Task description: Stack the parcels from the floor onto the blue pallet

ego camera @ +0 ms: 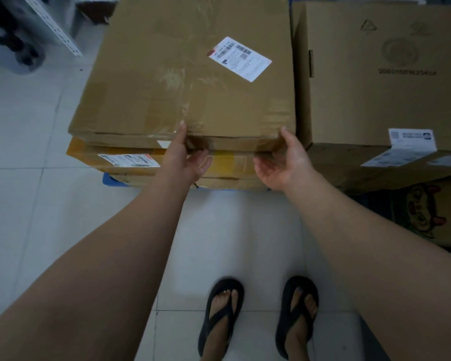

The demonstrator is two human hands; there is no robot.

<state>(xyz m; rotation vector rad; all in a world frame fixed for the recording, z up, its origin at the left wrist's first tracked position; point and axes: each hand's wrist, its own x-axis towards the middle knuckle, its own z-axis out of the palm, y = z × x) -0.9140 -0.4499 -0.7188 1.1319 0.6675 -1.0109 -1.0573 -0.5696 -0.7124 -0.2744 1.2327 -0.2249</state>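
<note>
Straight ahead in the head view: wide, flat brown cardboard parcel (pixel 185 74), topmost on a low stack at the middle of the scene, its far edge running out of the top of the picture. Surface creased and criss-crossed with glossy clear tape; white shipping label (pixel 240 58) with barcodes stuck askew on the right half of the top face. Near edge a little crushed, with tape wrapped over it.

Directly beneath, yellowish cardboard parcel (pixel 89 155) carrying its own white label towards the left. Under that, third cardboard parcel (pixel 219 182), only a thin strip showing. Lowest of all, blue plastic pallet (pixel 110 181), just one corner peeking out at the near left of the stack.

Left hand (pixel 186 157) at the middle of the top parcel's near edge: thumb laid up onto the top face, fingers curled underneath, gripping the edge. Right hand (pixel 281 162) at the near right corner: thumb tip on the top face, palm turned up, fingers hooked under the edge, likewise gripping. Fingertips of both tucked out of sight below the cardboard.

Just right of the stack, touching or nearly so, tall brown cardboard carton (pixel 375 100) with a faint recycling mark, a printed number and white labels at its near edge. Below it at the near right, cartoon-printed cardboard box (pixel 422 212). Far left, blurred grey perforated metal rail (pixel 52 24). White tiled floor (pixel 24 126) all around; nearest of all, two feet in black flip-flops (pixel 220 316).
</note>
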